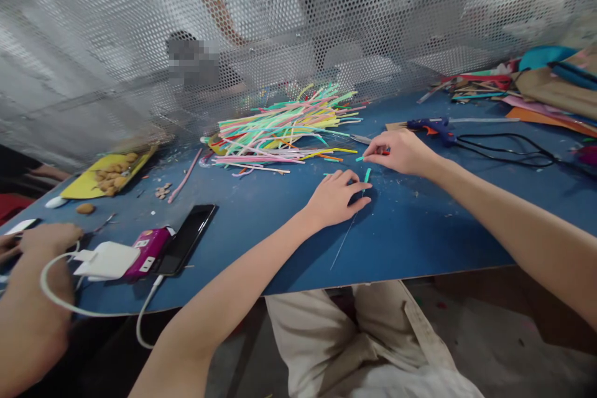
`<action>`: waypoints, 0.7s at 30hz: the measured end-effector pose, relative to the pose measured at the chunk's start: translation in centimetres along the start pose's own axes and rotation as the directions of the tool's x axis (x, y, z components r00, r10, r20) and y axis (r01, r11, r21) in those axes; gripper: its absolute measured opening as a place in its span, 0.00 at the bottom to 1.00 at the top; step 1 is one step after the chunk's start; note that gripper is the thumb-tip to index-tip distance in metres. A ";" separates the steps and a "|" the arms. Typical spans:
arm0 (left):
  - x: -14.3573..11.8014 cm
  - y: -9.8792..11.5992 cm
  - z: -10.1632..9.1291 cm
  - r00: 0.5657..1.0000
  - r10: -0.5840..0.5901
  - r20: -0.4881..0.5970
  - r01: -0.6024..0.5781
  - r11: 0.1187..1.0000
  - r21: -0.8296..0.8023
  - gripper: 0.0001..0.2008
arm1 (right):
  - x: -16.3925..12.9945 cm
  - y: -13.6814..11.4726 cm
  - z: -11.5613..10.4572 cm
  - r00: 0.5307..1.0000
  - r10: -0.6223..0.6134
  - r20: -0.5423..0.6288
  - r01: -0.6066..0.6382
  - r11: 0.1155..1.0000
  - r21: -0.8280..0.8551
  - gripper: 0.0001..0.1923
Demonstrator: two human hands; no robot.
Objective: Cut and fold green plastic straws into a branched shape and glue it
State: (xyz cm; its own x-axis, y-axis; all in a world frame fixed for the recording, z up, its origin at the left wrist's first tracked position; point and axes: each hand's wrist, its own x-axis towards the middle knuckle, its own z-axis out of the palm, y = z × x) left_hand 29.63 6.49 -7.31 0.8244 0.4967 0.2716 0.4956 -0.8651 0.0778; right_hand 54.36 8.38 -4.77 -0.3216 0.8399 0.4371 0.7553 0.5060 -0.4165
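My left hand [336,198] rests on the blue table [410,230], fingers pinching a thin wire [345,241] that carries a short green straw piece [367,175] at its far end. My right hand [401,152] is just beyond it, fingertips closed on a small piece at the table surface, beside a short green piece [359,158] and a red one. A heap of coloured straws [284,127] lies behind both hands.
A blue glue gun [428,127] with black cable [504,148] lies right of my right hand. Paper scraps [536,84] pile at the far right. A phone [186,237], pink power bank [148,251] and white charger [108,260] sit left, near another person's arm [32,298]. A perforated metal screen [298,18] stands behind.
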 end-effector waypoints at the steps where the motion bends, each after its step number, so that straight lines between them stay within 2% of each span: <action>1: 0.0 -0.2 0.1 1.000 0.009 0.005 -0.009 1.000 -0.016 0.18 | 0.0 0.2 0.0 1.000 -0.004 0.016 0.004 1.000 0.004 0.09; 4: 0.0 -1.1 0.1 1.000 0.009 -0.002 -0.009 0.996 -0.085 0.14 | 0.0 0.7 0.1 0.999 -0.006 0.049 0.004 1.000 0.027 0.09; 9: -0.2 -1.7 -0.6 0.999 -0.043 0.015 0.045 0.984 -0.172 0.06 | 0.2 1.8 0.4 0.989 0.071 -0.132 -0.071 0.997 0.003 0.10; 12: -0.4 -1.6 -1.0 0.996 -0.075 0.048 0.084 0.970 -0.229 0.13 | 0.3 2.5 0.5 0.989 0.058 -0.138 -0.061 0.998 -0.014 0.11; 14: -0.5 -1.8 -1.1 0.996 -0.074 0.046 0.083 0.969 -0.234 0.14 | 0.4 2.9 0.6 0.986 0.072 -0.150 -0.081 0.995 -0.055 0.11; 18: -0.4 -2.8 -0.9 0.993 -0.115 -0.030 0.107 0.974 -0.202 0.10 | 0.4 3.3 0.9 0.972 0.123 -0.200 -0.139 0.988 -0.066 0.11; 21: -0.3 -3.9 -0.7 0.984 -0.156 -0.084 0.137 0.970 -0.199 0.08 | 0.4 3.3 1.0 0.979 0.088 -0.184 -0.100 0.993 -0.057 0.12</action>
State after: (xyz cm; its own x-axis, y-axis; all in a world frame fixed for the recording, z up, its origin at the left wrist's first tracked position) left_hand 27.25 9.62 -7.05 0.7110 0.6182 0.3352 0.5394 -0.7853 0.3039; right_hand 56.13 10.54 -6.78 -0.1434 0.8305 0.5382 0.8151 0.4076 -0.4118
